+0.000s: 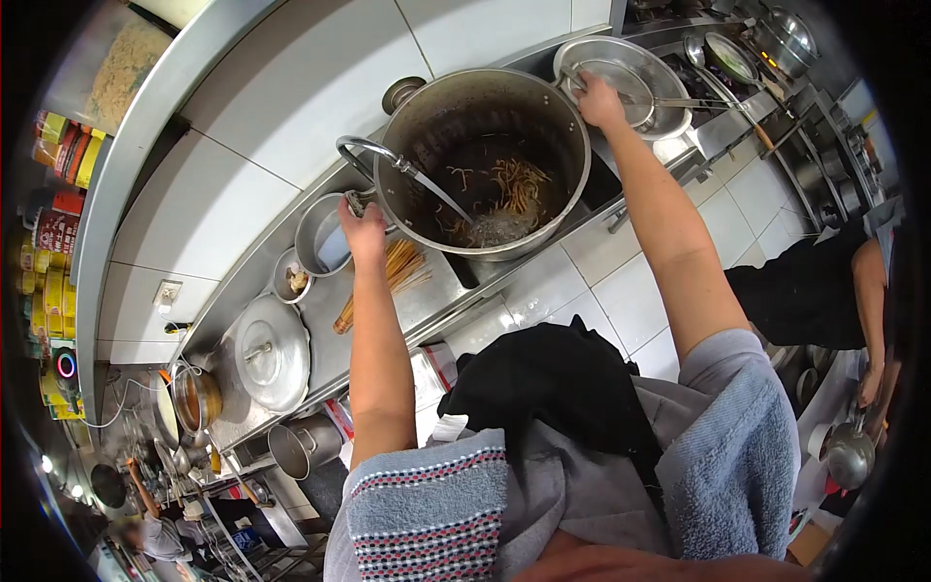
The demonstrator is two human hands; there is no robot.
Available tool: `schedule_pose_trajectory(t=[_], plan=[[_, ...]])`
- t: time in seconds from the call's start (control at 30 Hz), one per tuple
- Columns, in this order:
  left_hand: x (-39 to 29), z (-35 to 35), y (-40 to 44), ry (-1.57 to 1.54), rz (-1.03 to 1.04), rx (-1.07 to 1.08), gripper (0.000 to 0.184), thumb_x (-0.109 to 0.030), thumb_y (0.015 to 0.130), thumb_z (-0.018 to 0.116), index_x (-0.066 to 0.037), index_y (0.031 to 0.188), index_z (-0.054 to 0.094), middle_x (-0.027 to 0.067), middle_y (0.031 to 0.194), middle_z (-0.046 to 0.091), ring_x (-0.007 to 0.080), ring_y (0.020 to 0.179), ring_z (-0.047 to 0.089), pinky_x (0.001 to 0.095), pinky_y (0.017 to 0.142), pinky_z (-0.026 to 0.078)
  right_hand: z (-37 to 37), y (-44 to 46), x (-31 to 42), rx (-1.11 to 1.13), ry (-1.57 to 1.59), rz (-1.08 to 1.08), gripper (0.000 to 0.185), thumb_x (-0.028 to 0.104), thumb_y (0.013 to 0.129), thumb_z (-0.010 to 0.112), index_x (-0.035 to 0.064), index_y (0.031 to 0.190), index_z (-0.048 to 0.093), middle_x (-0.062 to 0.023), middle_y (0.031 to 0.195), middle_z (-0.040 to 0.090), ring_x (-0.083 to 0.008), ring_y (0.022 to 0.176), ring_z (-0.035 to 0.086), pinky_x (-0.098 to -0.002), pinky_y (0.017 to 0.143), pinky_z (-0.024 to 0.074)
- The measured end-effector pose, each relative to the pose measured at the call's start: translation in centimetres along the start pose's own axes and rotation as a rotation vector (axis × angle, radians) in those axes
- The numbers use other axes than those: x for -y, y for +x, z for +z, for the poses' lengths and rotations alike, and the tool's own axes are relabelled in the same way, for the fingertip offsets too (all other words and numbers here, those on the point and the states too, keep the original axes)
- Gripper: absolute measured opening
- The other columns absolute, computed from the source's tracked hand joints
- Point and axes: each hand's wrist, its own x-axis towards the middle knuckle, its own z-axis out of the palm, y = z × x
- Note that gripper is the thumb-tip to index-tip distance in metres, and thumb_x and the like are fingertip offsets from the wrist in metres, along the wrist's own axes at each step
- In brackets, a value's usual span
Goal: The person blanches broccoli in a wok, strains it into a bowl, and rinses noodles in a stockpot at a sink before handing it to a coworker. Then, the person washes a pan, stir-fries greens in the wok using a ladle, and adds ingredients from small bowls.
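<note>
A large deep stockpot point(392, 208) stands on the counter, with dark liquid inside and a clump of thin brown strips point(519, 189) in it. Water runs from a curved metal faucet point(393, 158) into the pot and foams where it lands. My left hand point(363, 233) is closed at the pot's left side, round what looks like its handle. On the opposite side my right hand point(599, 103) grips near the rim, at the other handle. Fingers partly cover both handles. A metal bowl point(315, 238) sits right beside my left hand, and a wide steel basin point(669, 121) lies behind my right.
Wooden skewers or sticks point(398, 267), a small bowl with pale pieces point(294, 275) and a round metal lid point(272, 354) lie on the counter. A ladle point(694, 50) rests at the upper right. A co-worker in a black apron point(805, 291) stands at the right.
</note>
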Motion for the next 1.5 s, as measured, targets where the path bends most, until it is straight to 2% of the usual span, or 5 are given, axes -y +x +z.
schedule_pose_trajectory(t=[0.4, 0.47, 0.9, 1.4, 1.5], plan=[[0.6, 0.1, 0.4, -0.025, 0.013, -0.004, 0.064, 0.000, 0.079, 0.055, 0.002, 0.138, 0.030, 0.0059, 0.090, 0.054, 0.0107, 0.067, 0.049, 0.0246, 0.052, 0.042, 0.5, 0.2, -0.4, -0.015, 0.038, -0.011, 0.048, 0.026, 0.087, 0.060, 0.0123, 0.132, 0.053, -0.0237, 0.118, 0.061, -0.0410, 0.112, 0.057, -0.0466, 0.095, 0.0444], [0.4, 0.0, 0.4, -0.024, 0.010, -0.004, 0.064, 0.000, 0.079, 0.055, 0.002, 0.138, 0.030, 0.0060, 0.090, 0.054, 0.0106, 0.066, 0.049, 0.0246, 0.052, 0.042, 0.3, 0.2, -0.2, 0.004, 0.021, 0.021, 0.046, 0.027, 0.087, 0.060, 0.0152, 0.131, 0.053, -0.0173, 0.124, 0.059, -0.0378, 0.117, 0.054, -0.0469, 0.097, 0.0441], [0.4, 0.0, 0.3, 0.003, 0.022, -0.005, 0.068, -0.001, 0.083, 0.056, 0.004, 0.143, 0.024, 0.0062, 0.080, 0.054, 0.0109, 0.065, 0.049, 0.0245, 0.054, 0.041, 0.8, 0.3, -0.6, -0.012, 0.051, 0.007, 0.046, 0.028, 0.087, 0.060, 0.0136, 0.130, 0.055, -0.0187, 0.124, 0.059, -0.0383, 0.115, 0.055, -0.0459, 0.097, 0.0443], [0.8, -0.1, 0.4, -0.012, -0.007, -0.022, 0.063, 0.002, 0.079, 0.054, 0.003, 0.137, 0.031, 0.0064, 0.087, 0.053, 0.0106, 0.062, 0.049, 0.0244, 0.049, 0.040, 0.9, 0.6, -0.7, 0.012, 0.096, 0.034, 0.048, 0.029, 0.087, 0.060, 0.0131, 0.133, 0.053, -0.0184, 0.126, 0.058, -0.0378, 0.118, 0.053, -0.0455, 0.099, 0.0430], [0.9, 0.0, 0.5, -0.024, 0.006, -0.027, 0.063, 0.002, 0.079, 0.054, 0.003, 0.137, 0.030, 0.0059, 0.086, 0.053, 0.0106, 0.063, 0.049, 0.0244, 0.049, 0.041, 0.8, 0.4, -0.5, -0.078, 0.057, -0.050, 0.050, 0.026, 0.086, 0.061, 0.0101, 0.133, 0.053, -0.0253, 0.107, 0.065, -0.0402, 0.103, 0.061, -0.0459, 0.091, 0.0468]])
